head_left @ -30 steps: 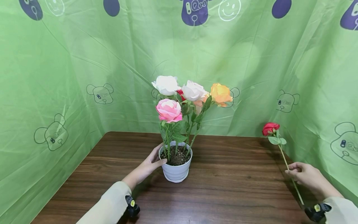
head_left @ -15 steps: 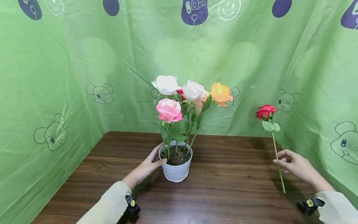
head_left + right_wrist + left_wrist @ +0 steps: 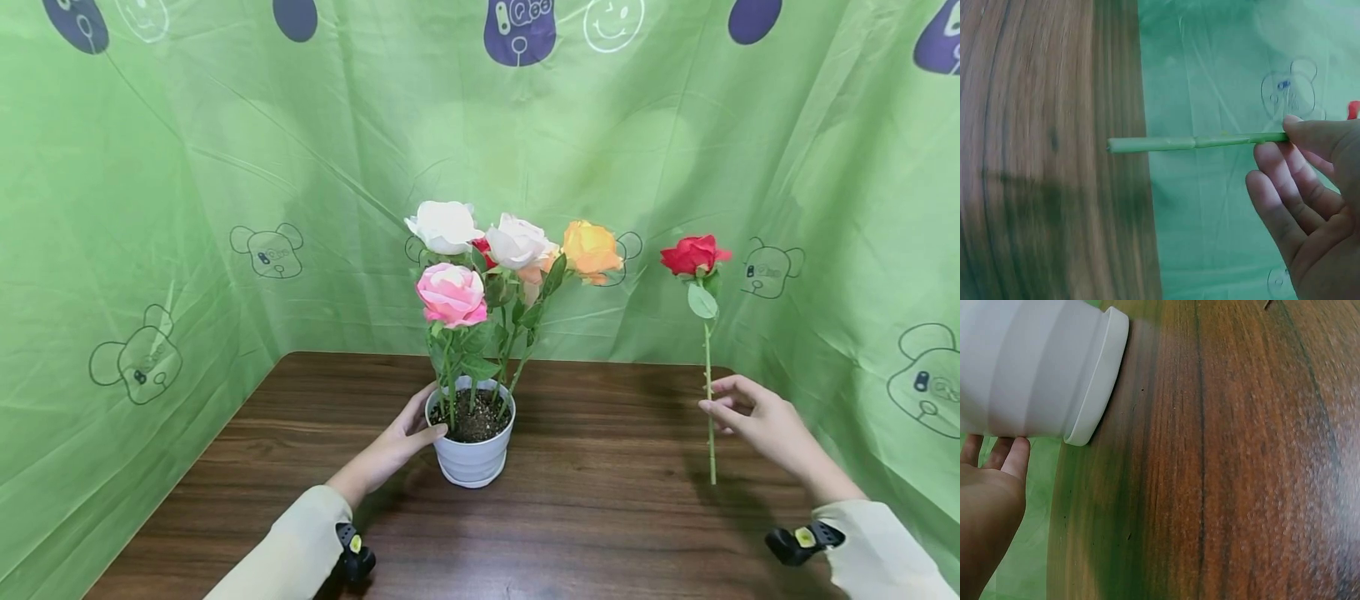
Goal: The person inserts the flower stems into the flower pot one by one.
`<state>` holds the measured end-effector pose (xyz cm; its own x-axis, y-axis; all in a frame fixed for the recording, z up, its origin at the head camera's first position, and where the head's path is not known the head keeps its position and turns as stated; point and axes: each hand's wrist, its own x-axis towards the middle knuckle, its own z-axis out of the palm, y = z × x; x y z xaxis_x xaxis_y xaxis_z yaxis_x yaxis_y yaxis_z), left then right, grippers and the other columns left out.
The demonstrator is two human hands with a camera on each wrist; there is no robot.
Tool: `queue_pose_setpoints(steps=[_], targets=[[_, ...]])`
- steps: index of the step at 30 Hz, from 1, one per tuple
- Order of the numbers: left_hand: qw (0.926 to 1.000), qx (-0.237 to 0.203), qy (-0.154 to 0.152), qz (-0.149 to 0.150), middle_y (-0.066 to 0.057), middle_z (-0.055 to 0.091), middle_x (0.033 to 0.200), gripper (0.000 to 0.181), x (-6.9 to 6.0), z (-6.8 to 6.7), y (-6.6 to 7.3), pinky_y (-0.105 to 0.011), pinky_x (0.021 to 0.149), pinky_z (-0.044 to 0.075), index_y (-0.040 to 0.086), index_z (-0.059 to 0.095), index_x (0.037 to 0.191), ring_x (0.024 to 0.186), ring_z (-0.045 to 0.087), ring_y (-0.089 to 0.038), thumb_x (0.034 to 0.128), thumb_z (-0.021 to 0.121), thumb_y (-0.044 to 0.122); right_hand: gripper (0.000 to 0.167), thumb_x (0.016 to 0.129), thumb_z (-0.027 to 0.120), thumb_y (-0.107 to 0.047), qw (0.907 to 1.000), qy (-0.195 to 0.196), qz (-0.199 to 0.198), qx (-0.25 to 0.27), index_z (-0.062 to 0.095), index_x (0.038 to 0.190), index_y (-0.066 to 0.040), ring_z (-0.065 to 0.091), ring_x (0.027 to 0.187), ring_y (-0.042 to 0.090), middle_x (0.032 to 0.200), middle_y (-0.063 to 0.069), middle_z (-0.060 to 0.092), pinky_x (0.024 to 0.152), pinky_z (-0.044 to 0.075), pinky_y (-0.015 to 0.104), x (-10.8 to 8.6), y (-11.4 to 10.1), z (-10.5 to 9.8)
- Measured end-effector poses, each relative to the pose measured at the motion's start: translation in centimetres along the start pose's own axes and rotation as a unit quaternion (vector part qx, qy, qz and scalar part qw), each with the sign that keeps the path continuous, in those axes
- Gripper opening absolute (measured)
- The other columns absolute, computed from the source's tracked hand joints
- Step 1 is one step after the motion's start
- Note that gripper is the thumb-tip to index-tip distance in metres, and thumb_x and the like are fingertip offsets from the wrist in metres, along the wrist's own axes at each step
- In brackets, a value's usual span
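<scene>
A white flower pot (image 3: 472,461) filled with dark soil (image 3: 480,421) stands on the table. My left hand (image 3: 401,442) holds its left side, the thumb at the rim and the fingers around the outer wall. In the left wrist view, fingertips (image 3: 1017,453) touch the ribbed pot (image 3: 1035,369). Upright to the right of the pot is a single red rose (image 3: 693,255), its stem pinched between the thumb and fingers of my right hand (image 3: 768,425). The right wrist view shows the bare lower stem (image 3: 1166,144) sticking out past the fingertips, its cut end above the table.
In the pot stand several roses: a pink rose (image 3: 452,295), white roses (image 3: 446,227), an orange-yellow rose (image 3: 592,248), and a partly hidden red one. The brown wooden table (image 3: 600,500) ends at a green curtain (image 3: 337,167) behind and on both sides.
My right hand has lifted the red rose and carried it leftward toward the pot, the leaning stem coming upright. The left hand and pot have stayed in place.
</scene>
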<state>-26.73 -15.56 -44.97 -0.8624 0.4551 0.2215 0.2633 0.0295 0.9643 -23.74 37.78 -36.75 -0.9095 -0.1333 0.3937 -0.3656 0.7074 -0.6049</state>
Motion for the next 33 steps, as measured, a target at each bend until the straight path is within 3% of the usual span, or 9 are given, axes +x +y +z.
queue_pose_setpoints(steps=[14,27,33], targets=[[1.0000,0.000,0.003,-0.002,-0.009,0.016,0.165,0.073,-0.1,0.0,0.2,-0.052,0.119,0.016,0.022,0.017,0.161,0.151,0.010,-0.031,0.1015,0.059,0.016,0.024,0.095,0.069,-0.005,0.9938,0.057,-0.087,0.039,0.063,0.119,-0.002,0.070,0.071,0.013,0.087,-0.002,0.073,0.065,0.056,0.019,1.7,-4.1,2.3],[1.0000,0.000,0.002,0.003,-0.009,0.017,0.165,0.072,-0.1,0.1,0.2,-0.053,0.118,0.017,0.022,0.017,0.161,0.151,0.011,-0.031,0.1019,0.058,0.015,0.027,0.096,0.063,0.003,0.9818,0.060,-0.136,0.118,0.063,0.123,-0.001,0.071,0.081,0.014,0.105,0.017,0.071,0.072,0.059,0.026,3.0,-7.9,4.0],[1.0000,-0.004,0.003,-0.001,-0.006,0.018,0.165,0.072,0.0,0.0,0.2,-0.051,0.118,0.020,0.026,0.018,0.160,0.150,0.015,-0.029,0.1020,0.058,0.015,0.022,0.096,0.061,0.006,0.9744,0.051,-0.174,0.133,0.064,0.117,0.000,0.071,0.080,0.017,0.104,0.017,0.072,0.071,0.060,0.029,3.7,-10.2,4.6]])
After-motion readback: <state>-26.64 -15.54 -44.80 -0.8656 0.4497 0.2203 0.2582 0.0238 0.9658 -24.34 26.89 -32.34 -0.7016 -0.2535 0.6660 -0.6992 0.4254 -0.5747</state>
